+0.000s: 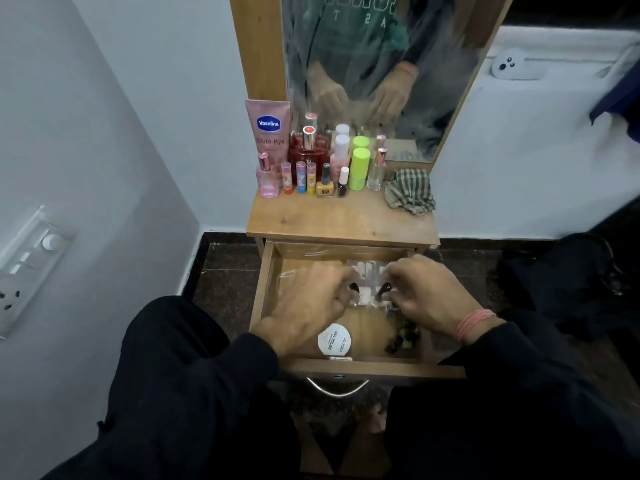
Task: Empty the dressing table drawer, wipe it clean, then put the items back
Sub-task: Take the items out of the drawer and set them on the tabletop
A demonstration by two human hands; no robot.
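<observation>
I see both hands in the open wooden drawer [263,282]: my left hand [304,306] and right hand [426,296] each curl their fingers on a clear, crinkly plastic pouch [367,271]. A round white tub [334,340] lies near the drawer's front. A checked cloth [409,191] sits crumpled on the wooden surface [339,220].

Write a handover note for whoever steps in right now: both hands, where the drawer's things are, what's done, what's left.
Left hand: in the open drawer, fingers curled on the clear plastic case.
Right hand: the same, gripping the case's other side.
Still in the drawer: the case toward the back, a white round nail polish remover tub at the front, small dark beads front right.
On the tabletop: bottles along the back, checked cloth at right.
Done: drawer pulled open. Whether any tabletop bottles came from it cannot be told.
Left: lift out the case, tub and beads; wipe with the cloth; put everything back.
</observation>
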